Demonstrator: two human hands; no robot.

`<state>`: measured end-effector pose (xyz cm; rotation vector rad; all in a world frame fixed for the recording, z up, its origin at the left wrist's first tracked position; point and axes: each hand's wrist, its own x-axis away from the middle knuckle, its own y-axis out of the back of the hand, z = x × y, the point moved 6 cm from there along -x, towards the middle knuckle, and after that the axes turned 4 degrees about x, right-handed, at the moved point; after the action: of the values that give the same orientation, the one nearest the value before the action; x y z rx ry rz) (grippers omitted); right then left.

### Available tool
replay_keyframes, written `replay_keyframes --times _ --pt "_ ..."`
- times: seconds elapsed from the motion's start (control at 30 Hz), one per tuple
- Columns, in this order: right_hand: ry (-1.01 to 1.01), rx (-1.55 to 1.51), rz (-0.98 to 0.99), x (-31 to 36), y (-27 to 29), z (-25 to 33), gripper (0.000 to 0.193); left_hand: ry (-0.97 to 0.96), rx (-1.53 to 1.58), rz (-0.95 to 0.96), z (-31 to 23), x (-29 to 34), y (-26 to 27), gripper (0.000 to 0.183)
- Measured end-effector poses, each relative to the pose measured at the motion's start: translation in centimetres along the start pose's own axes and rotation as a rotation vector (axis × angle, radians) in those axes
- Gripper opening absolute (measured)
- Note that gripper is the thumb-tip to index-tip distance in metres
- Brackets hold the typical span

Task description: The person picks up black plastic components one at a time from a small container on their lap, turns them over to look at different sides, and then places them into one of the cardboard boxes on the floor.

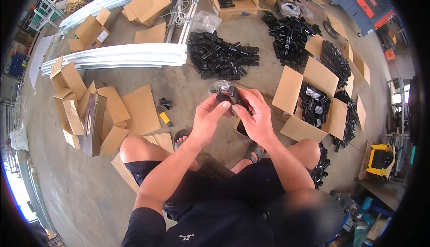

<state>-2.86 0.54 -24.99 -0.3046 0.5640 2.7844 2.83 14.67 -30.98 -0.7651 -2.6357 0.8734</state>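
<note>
The left hand [207, 118], curled nearly closed, pinches a small black part [228, 95] held up between both hands — the right hand [259, 118] grips its other side, equally curled. A slack pinch could drop it onto the concrete floor [197, 77], perhaps chipping it.

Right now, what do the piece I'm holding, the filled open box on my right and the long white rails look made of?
Held piece: probably plastic, black with a slight sheen. Filled box: cardboard, matte brown, with creased flaps. White rails: likely coated metal, from their long glossy profiles, possibly plastic.
</note>
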Motion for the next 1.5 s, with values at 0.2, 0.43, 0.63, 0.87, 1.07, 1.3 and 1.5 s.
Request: replay_keyframes --times 0.2,0.43,0.63,0.87,1.07,1.3,1.5 --pt "0.076 0.041 -0.029 0.7 -0.7 -0.1 0.048 0.043 0.022 0.006 0.2 0.1 -0.5 0.026" --pt "0.047 -0.013 0.099 0.5 -1.0 1.0 0.048 0.005 0.028 -0.007 -0.6 -0.3 0.5 0.025" --pt "-0.072 -0.159 0.159 0.8 -1.2 -0.5 0.041 0.025 -0.001 -0.092 -0.8 -0.3 0.2 0.024" --pt "-0.390 -0.410 0.219 2.1 -2.0 -2.9 0.039 0.047 -0.093 -0.177 -0.1 -0.1 1.3 0.023" --pt "-0.516 -0.485 0.280 2.2 -2.2 -3.1 0.043 0.052 -0.094 -0.197 0.0 -0.2 1.3 0.023" --pt "-0.208 -0.199 0.103 1.4 -0.3 -2.3 0.045 0.044 -0.089 -0.202 -0.3 -0.5 1.2 0.023" --pt "-0.052 -0.066 0.081 1.4 -0.7 -1.7 0.048 0.083 0.013 -0.087 0.2 -0.2 1.0 0.025"
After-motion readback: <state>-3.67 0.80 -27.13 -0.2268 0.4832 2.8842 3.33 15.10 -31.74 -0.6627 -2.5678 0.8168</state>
